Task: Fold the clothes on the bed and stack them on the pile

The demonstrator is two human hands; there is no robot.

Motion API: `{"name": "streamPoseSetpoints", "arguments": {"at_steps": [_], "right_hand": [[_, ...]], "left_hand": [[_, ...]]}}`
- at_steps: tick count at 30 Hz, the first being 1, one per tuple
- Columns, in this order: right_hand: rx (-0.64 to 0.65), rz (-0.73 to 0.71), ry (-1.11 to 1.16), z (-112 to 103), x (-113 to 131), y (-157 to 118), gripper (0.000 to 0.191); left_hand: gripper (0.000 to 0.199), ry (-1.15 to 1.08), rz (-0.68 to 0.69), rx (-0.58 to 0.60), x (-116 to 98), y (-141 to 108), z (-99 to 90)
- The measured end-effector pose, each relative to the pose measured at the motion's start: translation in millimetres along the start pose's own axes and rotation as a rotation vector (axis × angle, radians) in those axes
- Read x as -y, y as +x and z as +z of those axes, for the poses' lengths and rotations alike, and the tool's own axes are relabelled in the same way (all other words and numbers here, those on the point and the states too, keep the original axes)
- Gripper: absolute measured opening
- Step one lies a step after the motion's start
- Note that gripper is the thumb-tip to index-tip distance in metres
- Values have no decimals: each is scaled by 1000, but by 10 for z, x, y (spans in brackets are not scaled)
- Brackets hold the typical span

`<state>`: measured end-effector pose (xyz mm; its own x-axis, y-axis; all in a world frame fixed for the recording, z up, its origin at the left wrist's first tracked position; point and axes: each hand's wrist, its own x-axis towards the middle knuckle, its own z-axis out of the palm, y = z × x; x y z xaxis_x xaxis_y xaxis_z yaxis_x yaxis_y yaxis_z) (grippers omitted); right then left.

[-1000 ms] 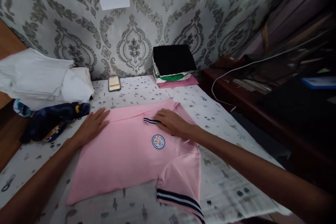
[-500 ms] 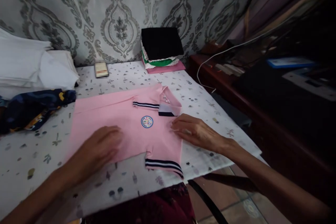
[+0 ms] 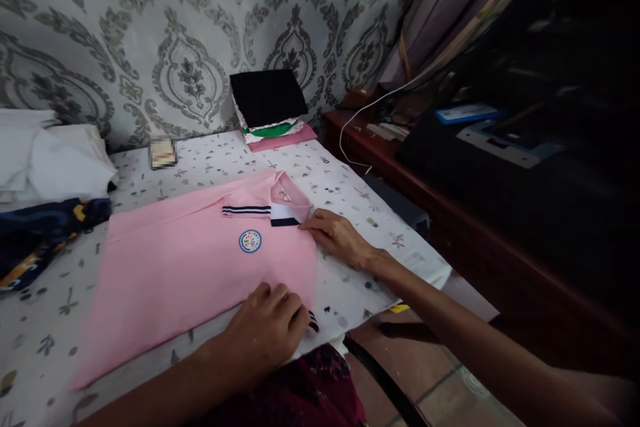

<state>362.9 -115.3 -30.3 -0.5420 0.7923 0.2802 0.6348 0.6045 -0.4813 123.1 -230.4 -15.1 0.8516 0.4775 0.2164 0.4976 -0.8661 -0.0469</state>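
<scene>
A pink polo shirt [image 3: 190,267] lies on the white printed cloth, its collar to the right and a round badge [image 3: 250,241] on its chest. The far side is turned inward, so one striped sleeve [image 3: 247,211] rests across the front. My left hand [image 3: 267,327] is closed over the near sleeve, curled fingers at the shirt's near edge; most of that sleeve is hidden beneath it. At the shoulder beside the collar, my right hand [image 3: 337,237] pinches the fabric between thumb and fingertips.
A stack of folded clothes with a black piece [image 3: 270,97] on top stands by the wall. White cloths [image 3: 60,160] and a dark patterned garment [image 3: 45,233] lie at left. A small pixelated item [image 3: 163,153] sits behind the shirt. A white cable [image 3: 345,130] hangs over the dark red furniture [image 3: 450,240].
My left hand has moved right, from the shirt's body to the near sleeve, and closed there. My right hand has shifted toward the collar. The view has swung to the right.
</scene>
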Motion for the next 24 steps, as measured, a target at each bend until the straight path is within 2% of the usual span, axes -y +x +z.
{"name": "streamPoseSetpoints", "arguments": {"at_steps": [2,4,6,9,11,14,16,18,21,24], "right_hand": [[-18,-3,2,19,-31,-9,28],[-19,-5,19,10,-47,-11,29],[3,-1,59,-27,-56,0,31],[75,28,146,-115,-63,49,33],[119,67,201,-172,-53,93,29],[149,150,245,-224,-7,144,21],[150,197,245,-229,30,160,16],[129,228,232,-209,54,166,16],[69,273,204,-150,48,163,23],[31,295,192,-96,15,148,21]], "left_hand": [[16,-126,-29,-44,44,1,-69],[18,-412,-145,-50,193,14,-239],[18,-744,-371,-27,488,52,-460],[25,-1045,-725,-68,1154,160,-672],[29,-1172,-885,-170,1613,234,-639],[43,-1395,-1112,-168,2065,286,-403],[48,-1435,-1146,-161,2164,277,-245],[48,-1358,-1124,-147,2152,260,-152],[47,-1170,-1081,-121,2076,277,-123],[45,-1078,-997,-191,2045,352,-128]]}}
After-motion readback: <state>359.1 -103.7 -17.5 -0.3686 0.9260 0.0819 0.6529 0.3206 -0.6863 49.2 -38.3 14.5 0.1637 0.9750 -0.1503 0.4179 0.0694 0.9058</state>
